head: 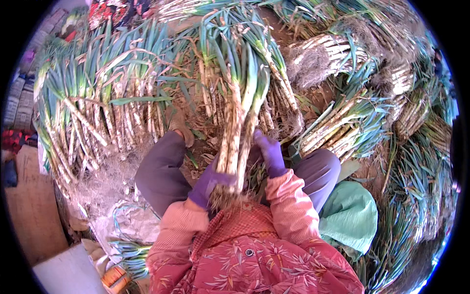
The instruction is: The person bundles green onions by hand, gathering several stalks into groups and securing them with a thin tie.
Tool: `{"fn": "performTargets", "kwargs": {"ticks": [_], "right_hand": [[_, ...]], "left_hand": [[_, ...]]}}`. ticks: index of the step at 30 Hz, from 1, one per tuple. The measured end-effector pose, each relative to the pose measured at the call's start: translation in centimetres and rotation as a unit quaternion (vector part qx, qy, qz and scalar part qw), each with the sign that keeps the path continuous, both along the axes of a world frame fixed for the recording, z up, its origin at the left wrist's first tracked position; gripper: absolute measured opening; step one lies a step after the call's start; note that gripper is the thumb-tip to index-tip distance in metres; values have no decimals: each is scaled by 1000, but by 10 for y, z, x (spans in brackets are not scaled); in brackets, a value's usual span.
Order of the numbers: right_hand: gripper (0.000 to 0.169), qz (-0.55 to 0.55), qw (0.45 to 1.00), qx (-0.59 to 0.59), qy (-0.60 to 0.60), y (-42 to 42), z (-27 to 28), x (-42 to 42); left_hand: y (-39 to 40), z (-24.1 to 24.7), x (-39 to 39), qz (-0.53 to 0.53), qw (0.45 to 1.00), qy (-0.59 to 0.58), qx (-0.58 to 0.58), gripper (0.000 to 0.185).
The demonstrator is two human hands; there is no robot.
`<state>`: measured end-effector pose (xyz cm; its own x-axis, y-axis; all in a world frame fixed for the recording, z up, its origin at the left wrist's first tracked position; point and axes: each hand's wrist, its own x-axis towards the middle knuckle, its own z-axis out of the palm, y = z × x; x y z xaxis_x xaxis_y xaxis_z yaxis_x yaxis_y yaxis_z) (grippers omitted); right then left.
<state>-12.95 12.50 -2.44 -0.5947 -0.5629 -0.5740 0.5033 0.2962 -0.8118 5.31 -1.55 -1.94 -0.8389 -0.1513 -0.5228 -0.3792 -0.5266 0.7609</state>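
My left hand point(212, 184), in a purple glove, is closed round the lower ends of several long green onions point(235, 128) just above their bushy roots point(229, 198). The stalks stand nearly upright in the view, with their green leaves pointing away from me. My right hand point(270, 152), gloved in purple too, is to the right of the rightmost stalk, with its fingers curled by the lower shaft. Whether it touches that stalk or pinches a leaf is hidden. Between my bent knees lie dry leaves and peelings point(194, 154).
A long row of green onions point(121, 95) leans at the left, roots toward me. A bundle point(334, 128) lies by my right knee, with more bundles point(326, 55) beyond. A green cloth or sack point(350, 217) is at my right hip. A wooden board point(33, 205) lies far left.
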Motion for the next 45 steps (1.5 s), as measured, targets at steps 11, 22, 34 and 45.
{"fn": "performTargets", "kwargs": {"ticks": [11,22,34,45], "right_hand": [[59,-35,741,-554,-378,-72,11,76],[64,281,891,-355,45,-313,261,138],[25,63,995,-70,-26,-87,-46,82],[16,-169,983,-23,68,-23,-121,-18]], "left_hand": [[37,155,130,-50,971,55,-227,110],[-155,210,219,224,821,202,-485,83],[-188,169,168,359,726,-100,-578,54],[-90,96,-57,157,906,173,-352,43]]}}
